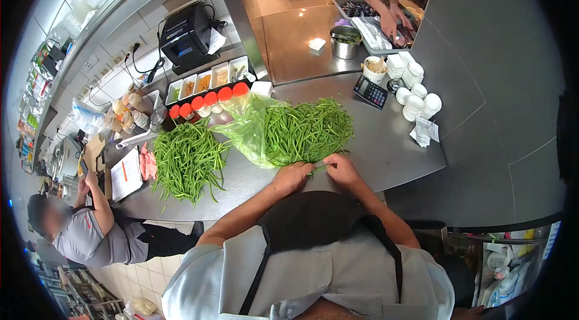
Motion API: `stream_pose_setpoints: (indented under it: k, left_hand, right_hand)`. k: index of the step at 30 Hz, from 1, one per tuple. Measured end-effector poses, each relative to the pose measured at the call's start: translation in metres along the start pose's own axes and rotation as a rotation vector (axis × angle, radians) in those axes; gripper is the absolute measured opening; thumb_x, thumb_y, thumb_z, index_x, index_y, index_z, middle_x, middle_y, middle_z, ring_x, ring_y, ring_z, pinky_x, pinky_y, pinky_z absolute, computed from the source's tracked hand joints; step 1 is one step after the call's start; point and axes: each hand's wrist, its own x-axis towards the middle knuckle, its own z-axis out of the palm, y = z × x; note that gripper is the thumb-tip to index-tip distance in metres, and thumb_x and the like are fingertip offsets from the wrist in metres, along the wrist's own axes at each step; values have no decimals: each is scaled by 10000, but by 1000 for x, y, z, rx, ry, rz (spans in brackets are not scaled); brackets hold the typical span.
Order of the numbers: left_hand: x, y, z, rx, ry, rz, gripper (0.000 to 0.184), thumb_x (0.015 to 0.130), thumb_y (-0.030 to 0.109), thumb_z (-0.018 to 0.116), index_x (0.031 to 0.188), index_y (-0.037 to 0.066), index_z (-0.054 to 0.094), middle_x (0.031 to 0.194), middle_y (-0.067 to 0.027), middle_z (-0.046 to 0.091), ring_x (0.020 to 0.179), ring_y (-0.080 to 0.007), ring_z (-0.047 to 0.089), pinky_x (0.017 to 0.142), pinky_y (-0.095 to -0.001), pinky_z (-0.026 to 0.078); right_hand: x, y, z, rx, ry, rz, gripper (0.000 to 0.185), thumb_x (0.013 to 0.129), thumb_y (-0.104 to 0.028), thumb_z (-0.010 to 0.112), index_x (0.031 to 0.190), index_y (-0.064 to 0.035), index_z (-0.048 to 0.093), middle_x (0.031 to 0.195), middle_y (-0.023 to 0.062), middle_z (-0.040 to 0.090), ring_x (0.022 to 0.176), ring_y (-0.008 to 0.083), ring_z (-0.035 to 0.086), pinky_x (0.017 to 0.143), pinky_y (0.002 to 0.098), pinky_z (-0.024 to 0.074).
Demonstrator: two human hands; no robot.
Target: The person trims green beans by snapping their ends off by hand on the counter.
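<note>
My left hand (292,177) and my right hand (342,172) are close together at the front edge of the steel counter. A single green bean (319,169) spans the small gap between them, its ends pinched in my fingers. Just beyond lies a big heap of green beans (309,131), partly on a clear green plastic bag (247,130). To the left, a second pile of green beans (190,160) rests directly on the steel.
Red-lidded jars (211,100) and a rack of white topping trays (204,83) line the back. A calculator (370,91), paper tub (374,69) and stacked white dishes (414,107) stand right. A co-worker (99,229) is at left; another person's hands (391,21) work beyond the hatch.
</note>
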Motion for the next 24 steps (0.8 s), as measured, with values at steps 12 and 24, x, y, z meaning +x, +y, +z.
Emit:
stream_pose_setpoints:
  k: [12, 24]
  left_hand:
    - [15, 24, -17, -64, 239, -1, 135, 923, 173, 683, 1005, 66, 687, 972, -159, 684, 932, -387, 692, 796, -509, 567]
    - [16, 34, -26, 52, 231, 57, 157, 876, 164, 727, 999, 78, 683, 932, -142, 682, 869, -373, 700, 733, -491, 577]
  right_hand:
    - [-4, -27, -3, 39, -55, 12, 236, 910, -177, 678, 1076, -20, 736, 1009, 176, 756, 932, 325, 730, 847, 408, 573]
    - [-5, -34, -2, 6, -32, -70, 209, 876, -168, 689, 1012, -9, 699, 960, 168, 739, 876, 321, 721, 793, 410, 562]
